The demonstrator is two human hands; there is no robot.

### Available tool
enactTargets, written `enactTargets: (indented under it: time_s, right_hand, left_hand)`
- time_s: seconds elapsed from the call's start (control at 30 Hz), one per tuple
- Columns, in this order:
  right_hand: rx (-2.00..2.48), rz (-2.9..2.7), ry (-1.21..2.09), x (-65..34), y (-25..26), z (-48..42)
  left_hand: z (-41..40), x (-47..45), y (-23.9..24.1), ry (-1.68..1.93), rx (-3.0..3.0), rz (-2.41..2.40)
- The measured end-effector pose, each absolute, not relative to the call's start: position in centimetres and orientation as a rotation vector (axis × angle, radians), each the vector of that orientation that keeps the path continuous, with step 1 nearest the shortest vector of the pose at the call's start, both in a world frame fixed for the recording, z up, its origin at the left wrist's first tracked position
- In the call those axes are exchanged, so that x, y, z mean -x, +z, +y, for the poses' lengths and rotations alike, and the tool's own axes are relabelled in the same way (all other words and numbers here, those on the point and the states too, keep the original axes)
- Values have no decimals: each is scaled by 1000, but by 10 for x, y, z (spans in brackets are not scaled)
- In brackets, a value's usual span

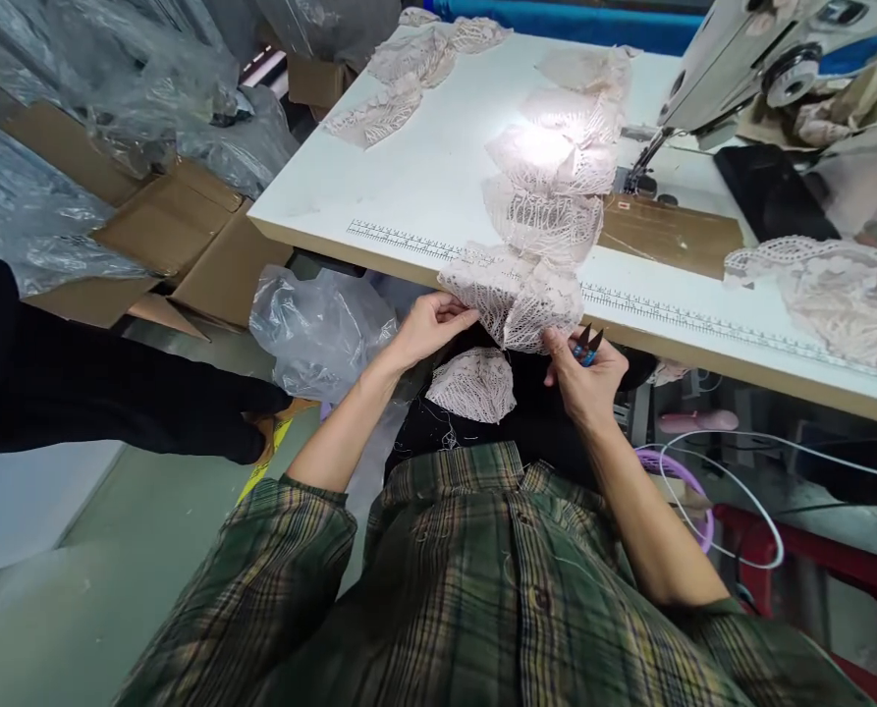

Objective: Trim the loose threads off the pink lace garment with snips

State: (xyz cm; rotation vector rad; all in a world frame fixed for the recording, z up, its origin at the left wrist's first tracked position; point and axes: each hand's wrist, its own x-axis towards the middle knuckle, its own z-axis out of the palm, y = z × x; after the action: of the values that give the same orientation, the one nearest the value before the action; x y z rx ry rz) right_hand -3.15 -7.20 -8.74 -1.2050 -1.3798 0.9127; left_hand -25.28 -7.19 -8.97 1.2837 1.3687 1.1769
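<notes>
A strip of joined pale pink lace pieces (543, 211) runs down the white table and hangs over its front edge. My left hand (436, 332) is closed at the left side of the lowest lace piece (530, 304), its fingertips pinching the edge. At that piece's right corner, my right hand (589, 378) has thumb and finger on the lace. Small blue-handled thread snips (586, 348) are tucked in the same hand, dark blades pointing up. Another lace piece (474, 383) lies lower down, over my dark-clothed lap, with loose threads near it.
A sewing machine (747, 69) stands at the back right of the table (409, 187). A printed ruler (401, 239) runs along the front edge. More lace (843, 299) lies right, and some (415, 79) back left. Cardboard boxes (173, 216) and another person's dark-clothed leg (114, 373) are left.
</notes>
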Motion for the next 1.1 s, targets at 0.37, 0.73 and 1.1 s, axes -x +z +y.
enactTargets:
  time_s: [0.37, 0.73, 1.1]
  right_hand:
    - [941, -1877, 1073, 19, -66, -131]
    - [523, -2094, 1351, -2, -66, -153]
    - [1113, -1947, 1308, 17, -77, -115]
  left_hand:
    - [-117, 248, -72, 1524, -1582, 1304]
    - [-139, 197, -74, 860, -1001, 876]
    - [-154, 213, -54, 875, -1053, 1295]
